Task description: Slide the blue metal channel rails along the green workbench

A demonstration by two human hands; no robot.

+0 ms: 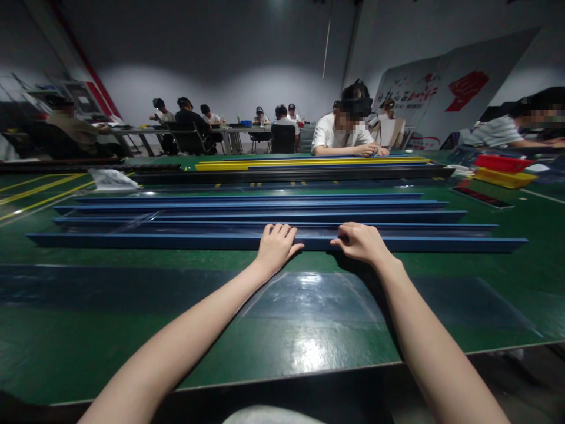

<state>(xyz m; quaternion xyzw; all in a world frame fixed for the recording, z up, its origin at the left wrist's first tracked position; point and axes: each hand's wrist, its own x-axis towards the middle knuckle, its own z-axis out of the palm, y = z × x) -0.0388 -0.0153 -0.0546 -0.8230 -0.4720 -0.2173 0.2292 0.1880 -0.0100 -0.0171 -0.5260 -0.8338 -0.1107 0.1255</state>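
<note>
Several long blue channel strips lie side by side across a green table [88,347]. The nearest blue strip [132,240] runs almost the full width in front of me. My left hand [276,247] rests on its top edge near the middle, fingers curled over it. My right hand [362,241] grips the same strip a little to the right, thumb at the near side. Both forearms reach forward from the table's near edge. A clear plastic sheet [318,294] lies flat on the table just in front of my hands.
Behind the blue strips lie yellow strips [309,162] and a dark strip [286,174]. Red [503,162] and yellow [503,178] bins stand at the far right. A person in white [339,136] sits across the table; more people sit at tables behind.
</note>
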